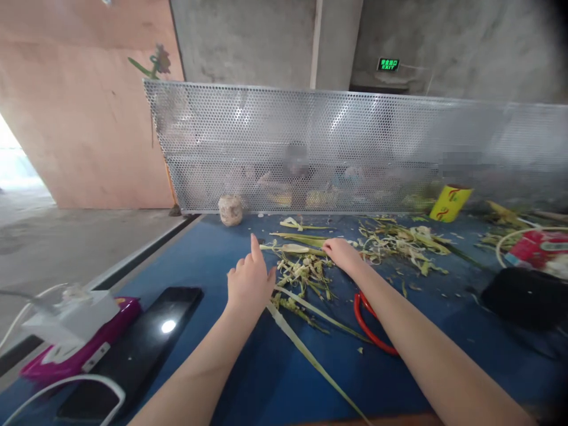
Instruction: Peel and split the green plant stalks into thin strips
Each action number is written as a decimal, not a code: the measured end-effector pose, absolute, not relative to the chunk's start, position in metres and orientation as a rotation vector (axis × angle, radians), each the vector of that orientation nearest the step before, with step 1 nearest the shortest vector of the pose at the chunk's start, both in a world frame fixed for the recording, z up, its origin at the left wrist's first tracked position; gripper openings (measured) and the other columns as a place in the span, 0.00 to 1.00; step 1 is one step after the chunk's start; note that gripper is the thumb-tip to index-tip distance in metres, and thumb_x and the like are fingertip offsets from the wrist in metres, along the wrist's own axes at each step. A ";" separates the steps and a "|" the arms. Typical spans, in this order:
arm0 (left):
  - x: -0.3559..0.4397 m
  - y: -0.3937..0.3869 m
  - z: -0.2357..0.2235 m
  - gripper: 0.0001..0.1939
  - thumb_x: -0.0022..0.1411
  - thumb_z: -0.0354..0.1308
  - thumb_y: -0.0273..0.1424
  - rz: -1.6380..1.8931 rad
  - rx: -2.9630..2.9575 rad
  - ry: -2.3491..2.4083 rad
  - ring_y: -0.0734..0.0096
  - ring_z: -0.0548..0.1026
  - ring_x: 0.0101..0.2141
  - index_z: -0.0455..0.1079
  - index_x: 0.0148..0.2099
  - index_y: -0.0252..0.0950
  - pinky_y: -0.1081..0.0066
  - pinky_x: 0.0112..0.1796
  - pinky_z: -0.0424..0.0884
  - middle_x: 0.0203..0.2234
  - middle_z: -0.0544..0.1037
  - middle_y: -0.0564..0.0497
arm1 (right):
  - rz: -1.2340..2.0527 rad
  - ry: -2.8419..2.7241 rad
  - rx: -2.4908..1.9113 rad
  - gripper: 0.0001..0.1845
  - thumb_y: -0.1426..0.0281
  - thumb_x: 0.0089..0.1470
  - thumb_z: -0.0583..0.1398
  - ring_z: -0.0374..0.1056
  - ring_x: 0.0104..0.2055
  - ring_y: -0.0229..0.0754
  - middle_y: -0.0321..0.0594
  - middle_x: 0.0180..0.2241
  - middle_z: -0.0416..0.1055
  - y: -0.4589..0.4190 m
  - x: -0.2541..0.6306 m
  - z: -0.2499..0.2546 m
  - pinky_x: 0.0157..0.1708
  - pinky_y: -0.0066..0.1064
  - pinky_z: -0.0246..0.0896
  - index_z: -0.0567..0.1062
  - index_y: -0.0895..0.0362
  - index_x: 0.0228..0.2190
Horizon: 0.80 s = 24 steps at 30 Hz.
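My right hand (344, 254) is pinched on the end of a long pale-green leaf-like stalk (302, 249), which lies toward the left. Its fingertips hide the gripped end. My left hand (249, 281) is beside the stalk's other end, index finger stretched out and thumb apart; nothing shows in it, though the undersides of its fingers are hidden. Between and below my hands lies a loose heap of green trimmings and small buds (304, 272). A long pale strip of leaf (306, 352) runs from near my left hand to the table's front edge.
More trimmings (399, 239) cover the right back of the blue table (248, 378). A yellow roll (450, 203), red tubing (370, 325), black pouch (526, 299), phone (146, 331), purple power strip (89, 352) and whitish lump (230, 210) surround the work area. Perforated metal panel (266, 148) stands behind.
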<state>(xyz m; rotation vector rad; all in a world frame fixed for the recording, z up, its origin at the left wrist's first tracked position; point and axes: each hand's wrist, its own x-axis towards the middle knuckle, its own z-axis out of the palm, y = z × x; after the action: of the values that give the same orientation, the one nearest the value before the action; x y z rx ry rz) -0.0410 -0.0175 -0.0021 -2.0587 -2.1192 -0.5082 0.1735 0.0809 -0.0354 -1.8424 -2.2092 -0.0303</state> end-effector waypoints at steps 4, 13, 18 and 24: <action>-0.040 -0.017 -0.001 0.38 0.55 0.45 0.37 -0.528 -2.095 -2.105 0.53 0.69 0.39 0.32 0.61 0.25 0.62 0.34 0.64 0.36 0.73 0.39 | 0.009 -2.163 -1.831 0.07 0.73 0.45 0.57 0.66 0.32 0.37 0.38 0.29 0.73 0.081 0.178 -0.037 0.30 0.23 0.55 0.74 0.56 0.29; -0.042 -0.015 -0.002 0.38 0.56 0.45 0.38 -0.541 -2.118 -2.104 0.55 0.70 0.37 0.32 0.61 0.26 0.64 0.33 0.64 0.35 0.74 0.40 | -0.053 -1.848 -1.757 0.10 0.75 0.47 0.52 0.65 0.38 0.45 0.46 0.35 0.70 0.069 0.182 -0.019 0.36 0.31 0.55 0.73 0.58 0.27; -0.041 -0.016 -0.002 0.36 0.56 0.44 0.37 -0.597 -2.130 -2.047 0.57 0.71 0.37 0.34 0.61 0.27 0.66 0.32 0.63 0.34 0.74 0.40 | 0.101 -1.634 -1.647 0.09 0.72 0.46 0.53 0.66 0.38 0.43 0.44 0.34 0.71 0.069 0.192 -0.010 0.38 0.30 0.58 0.73 0.59 0.29; -0.041 -0.018 0.002 0.34 0.56 0.45 0.37 -0.710 -2.191 -2.000 0.59 0.72 0.34 0.38 0.60 0.27 0.66 0.32 0.63 0.33 0.75 0.42 | 0.447 -1.534 -1.491 0.12 0.68 0.45 0.54 0.67 0.23 0.37 0.40 0.22 0.72 0.070 0.194 -0.009 0.21 0.26 0.61 0.73 0.61 0.30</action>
<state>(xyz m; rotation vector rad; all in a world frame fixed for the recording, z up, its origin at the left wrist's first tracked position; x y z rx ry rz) -0.0405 -0.0179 0.0016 -2.1911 -2.0000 -0.7104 0.1940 0.0704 -0.0087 -1.4905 -1.5341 0.4470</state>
